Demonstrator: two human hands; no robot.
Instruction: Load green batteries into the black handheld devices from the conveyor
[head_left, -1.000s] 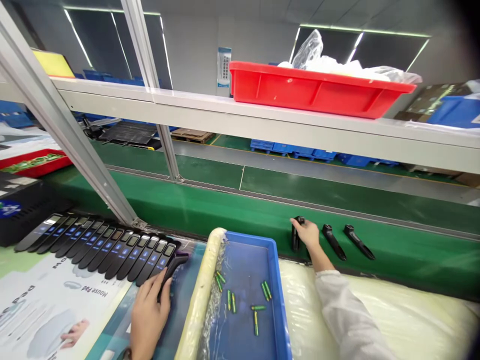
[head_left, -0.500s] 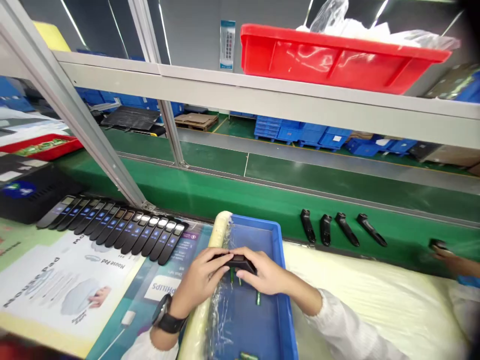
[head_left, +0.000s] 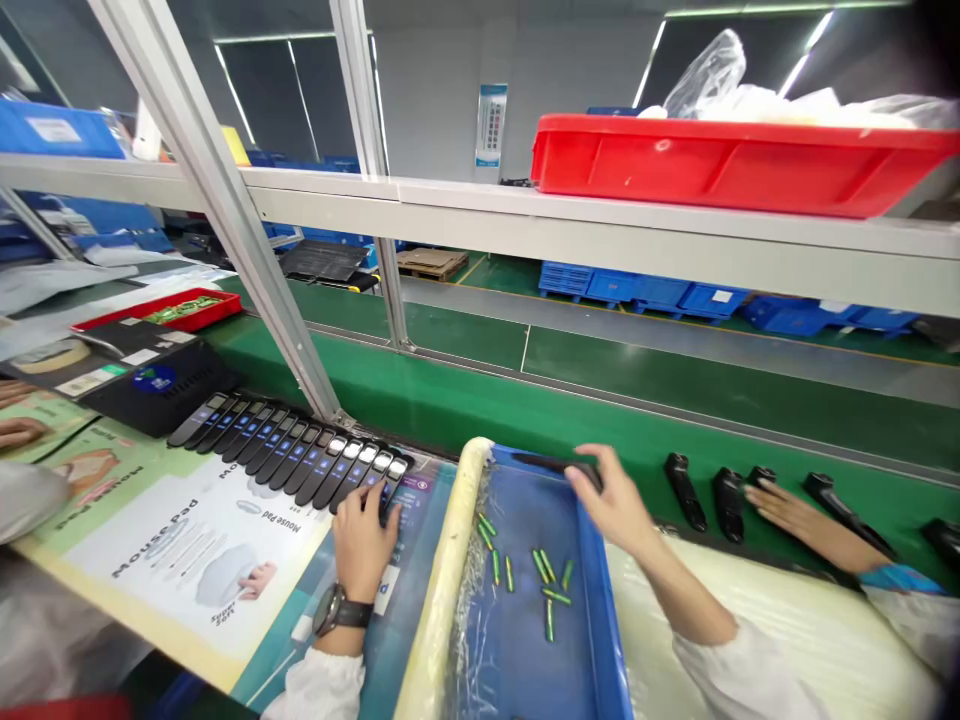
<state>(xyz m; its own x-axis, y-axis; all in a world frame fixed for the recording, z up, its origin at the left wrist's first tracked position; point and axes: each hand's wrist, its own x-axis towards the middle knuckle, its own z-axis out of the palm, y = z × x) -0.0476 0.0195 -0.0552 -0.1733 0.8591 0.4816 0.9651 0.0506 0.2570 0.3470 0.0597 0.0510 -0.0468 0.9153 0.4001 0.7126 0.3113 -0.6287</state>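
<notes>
Resting on the mouse-pad sheet (head_left: 187, 540), left hand (head_left: 363, 540) lies half-curled, fingertips touching the last black remote (head_left: 391, 478) at the right end of the row of remotes (head_left: 285, 450); whether it grips is unclear. Right hand (head_left: 613, 500) is closed around a long black part (head_left: 559, 463) over the far rim of the blue tray (head_left: 600, 640). Part is slim, dark, lying crosswise. Green batteries (head_left: 540, 578) are scattered in the tray. Half a second ago both hands met on the part above the tray; now they are apart. A co-worker's hand (head_left: 795, 505) touches black handles (head_left: 731, 490) on the green belt (head_left: 525, 410).
</notes>
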